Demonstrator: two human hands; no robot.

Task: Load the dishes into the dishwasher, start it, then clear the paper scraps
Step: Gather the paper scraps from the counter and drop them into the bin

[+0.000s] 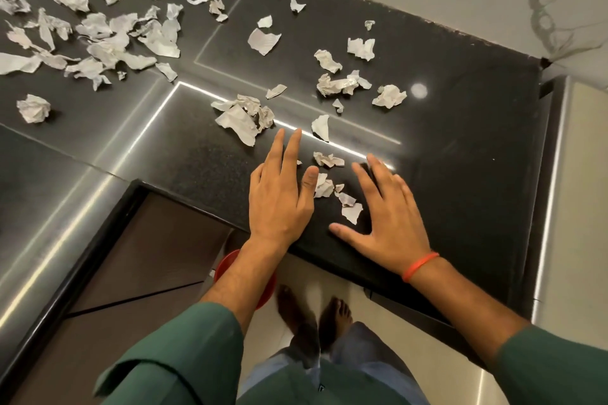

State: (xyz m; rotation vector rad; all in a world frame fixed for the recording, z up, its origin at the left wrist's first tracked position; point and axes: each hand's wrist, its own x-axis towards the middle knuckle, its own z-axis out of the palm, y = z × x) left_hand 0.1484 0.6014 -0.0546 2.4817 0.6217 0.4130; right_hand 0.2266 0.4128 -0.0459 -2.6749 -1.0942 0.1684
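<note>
The fingers of the left hand (279, 194) lie straight and flat on the dark desk (460, 148), holding nothing; the fingers of the right hand (385, 223) are spread and likewise flat, thumb stretched toward the near edge, also with nothing in their grasp. Between the two hands, close to the near edge, sits a small cluster of paper scraps (339, 194), some touching the left thumb, others just beside the right palm. The step in hand looks like gathering these bits by sweeping them together. To do it well, the palms should stay pressed to the surface so thin pieces do not slip under, and the two hands should close toward each other evenly, herding the cluster into one heap rather than flicking pieces off the near edge onto the floor. A red bin (245, 276) shows partly below the desk's near edge, behind the left forearm; if that is the destination, drawing the heap toward that edge above it seems sensible, though how well it lines up cannot be told. Beyond the fingertips, a crumpled wad (245, 117) and a curled piece (320, 127) lie near the middle of the desk, more scraps sit toward the far right corner, and a dense scatter (98, 39) covers the far left part. Much clearing remains, judging by that spread. No dishwasher is in view.
</note>
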